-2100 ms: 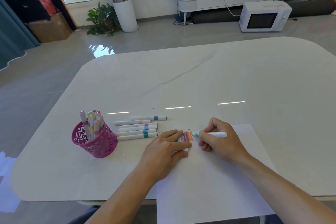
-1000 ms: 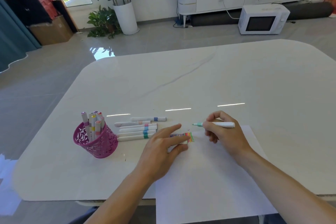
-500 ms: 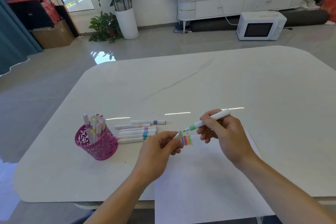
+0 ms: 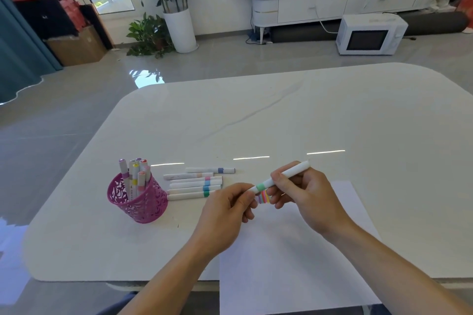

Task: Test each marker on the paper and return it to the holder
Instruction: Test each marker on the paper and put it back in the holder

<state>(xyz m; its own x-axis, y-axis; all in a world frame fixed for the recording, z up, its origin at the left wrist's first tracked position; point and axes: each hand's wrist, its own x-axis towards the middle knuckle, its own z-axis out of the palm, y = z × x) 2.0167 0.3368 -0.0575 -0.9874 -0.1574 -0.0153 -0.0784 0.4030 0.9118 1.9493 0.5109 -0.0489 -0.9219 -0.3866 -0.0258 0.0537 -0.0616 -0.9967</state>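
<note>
Right grip (image 4: 304,194) is curled round a white marker (image 4: 289,174) with a green band, thumb and fingers clamped on the barrel just behind that band, so the marker slants up and away to the right above the tabletop (image 4: 281,123). Left grip (image 4: 225,210) meets it from the other side: its thumb and fingertips (image 4: 249,193) pinch the marker's white end just beyond the green band, and the rest of that end is hidden inside the fingers. Both sit over the far left corner of a white sheet of paper (image 4: 281,263), which lies at the tabletop's near edge and hangs over it. Directly under the marker, on that corner of the sheet, is a small block of coloured test strokes (image 4: 263,197). A pink cut-out holder (image 4: 138,202) stands upright toward the tabletop's near left corner, with several capped markers (image 4: 133,171) standing in it. Between the holder and the left grip, a row of white markers (image 4: 194,184) with coloured bands lies flat on the tabletop, side by side.
</note>
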